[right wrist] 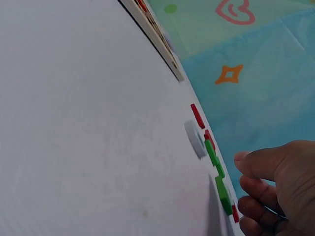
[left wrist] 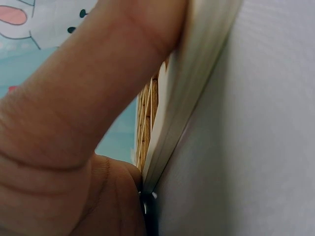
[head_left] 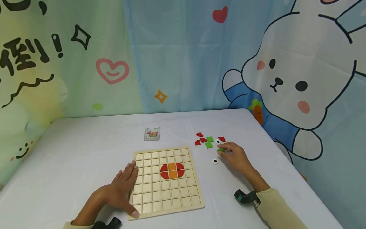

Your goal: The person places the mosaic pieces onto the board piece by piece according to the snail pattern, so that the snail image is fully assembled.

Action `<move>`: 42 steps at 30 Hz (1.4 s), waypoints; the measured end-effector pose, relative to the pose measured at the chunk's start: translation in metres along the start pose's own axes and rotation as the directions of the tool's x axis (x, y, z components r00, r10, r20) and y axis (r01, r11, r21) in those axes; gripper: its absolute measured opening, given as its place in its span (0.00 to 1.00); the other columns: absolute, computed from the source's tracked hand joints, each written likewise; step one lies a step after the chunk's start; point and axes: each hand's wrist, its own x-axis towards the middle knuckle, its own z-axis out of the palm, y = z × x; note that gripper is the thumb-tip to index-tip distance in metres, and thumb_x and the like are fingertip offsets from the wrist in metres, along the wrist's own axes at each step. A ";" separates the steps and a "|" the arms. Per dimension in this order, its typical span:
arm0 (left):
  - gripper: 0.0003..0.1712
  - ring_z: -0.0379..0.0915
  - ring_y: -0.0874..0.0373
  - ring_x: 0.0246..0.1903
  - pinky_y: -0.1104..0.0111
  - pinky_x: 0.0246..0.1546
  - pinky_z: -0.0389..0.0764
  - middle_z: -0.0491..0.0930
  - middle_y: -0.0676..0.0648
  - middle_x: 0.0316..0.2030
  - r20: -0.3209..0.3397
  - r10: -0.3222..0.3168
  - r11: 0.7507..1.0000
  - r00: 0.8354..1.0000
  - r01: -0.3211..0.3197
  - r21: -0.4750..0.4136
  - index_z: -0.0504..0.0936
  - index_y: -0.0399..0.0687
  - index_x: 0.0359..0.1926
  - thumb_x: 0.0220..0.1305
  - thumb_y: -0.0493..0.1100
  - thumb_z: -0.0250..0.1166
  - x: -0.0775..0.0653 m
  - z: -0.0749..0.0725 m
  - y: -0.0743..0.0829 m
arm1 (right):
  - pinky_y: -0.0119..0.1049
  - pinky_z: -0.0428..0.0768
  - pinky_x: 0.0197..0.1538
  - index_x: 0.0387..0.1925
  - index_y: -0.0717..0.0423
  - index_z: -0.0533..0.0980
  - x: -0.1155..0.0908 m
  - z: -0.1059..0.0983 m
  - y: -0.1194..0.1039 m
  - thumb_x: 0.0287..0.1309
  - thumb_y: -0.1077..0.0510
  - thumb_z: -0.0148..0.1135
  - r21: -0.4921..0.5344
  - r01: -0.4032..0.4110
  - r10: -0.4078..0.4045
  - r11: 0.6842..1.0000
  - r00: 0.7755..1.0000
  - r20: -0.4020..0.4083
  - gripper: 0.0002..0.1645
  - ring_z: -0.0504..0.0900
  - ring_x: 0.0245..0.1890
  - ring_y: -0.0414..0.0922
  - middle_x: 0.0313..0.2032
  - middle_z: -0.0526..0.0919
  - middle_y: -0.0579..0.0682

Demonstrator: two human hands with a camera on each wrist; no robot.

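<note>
- Two pale sleeves come in from the table's near side; two black wrist devices show beside them.
- One left hand rests along the left edge of the board, its four fingers nearly straight and side by side, the thumb spread apart at the near left corner.
- One board, square and of smooth pale wood, ruled into small square cells by thin raised ridges, lies slightly turned near the middle of the table, which has a white cloth surface.
- In the board's cells sit six flat pieces: two orange squares stacked as a central column, and four red quarter-rounds, two on each side, making one rounded shape.
- Right of the board lie two round white discs with black centres, one nearer, one farther.
- One right hand reaches over from the table's right side, thumb and forefinger apart above one of three green pieces, flat and four-sided; the other fingers bend loosely.
- Four loose red pieces, with curved edges, lie around the greens, towards the table's far edge.
- One small card, printed with a grid and coloured picture, lies beyond the board's far edge.
- Behind the table's far edge hangs one cloth backdrop, softly creased.
</note>
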 end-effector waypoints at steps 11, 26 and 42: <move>0.86 0.22 0.34 0.71 0.40 0.66 0.35 0.26 0.29 0.73 -0.024 0.024 1.000 0.999 -0.024 0.007 0.36 0.25 0.73 0.30 0.70 0.78 -0.003 -0.003 0.003 | 0.51 0.75 0.54 0.54 0.63 0.79 0.002 0.000 0.019 0.57 0.65 0.67 0.006 -0.145 0.145 0.989 0.989 0.025 0.21 0.74 0.54 0.57 0.50 0.80 0.60; 0.87 0.22 0.33 0.71 0.39 0.65 0.34 0.26 0.28 0.73 -0.023 0.014 1.000 1.000 -0.014 -0.002 0.36 0.25 0.73 0.29 0.71 0.78 -0.002 -0.001 0.002 | 0.55 0.74 0.55 0.51 0.64 0.81 0.003 -0.003 0.018 0.57 0.68 0.66 -0.081 -0.061 0.068 0.995 0.994 0.089 0.18 0.72 0.54 0.59 0.48 0.80 0.61; 0.88 0.21 0.34 0.71 0.41 0.66 0.31 0.26 0.29 0.73 -0.033 0.035 0.999 0.999 -0.035 -0.014 0.36 0.26 0.73 0.28 0.73 0.77 0.001 0.002 -0.004 | 0.56 0.71 0.55 0.51 0.65 0.81 0.001 -0.002 0.016 0.58 0.69 0.65 -0.090 -0.047 0.056 0.995 0.994 0.097 0.18 0.72 0.53 0.59 0.46 0.79 0.61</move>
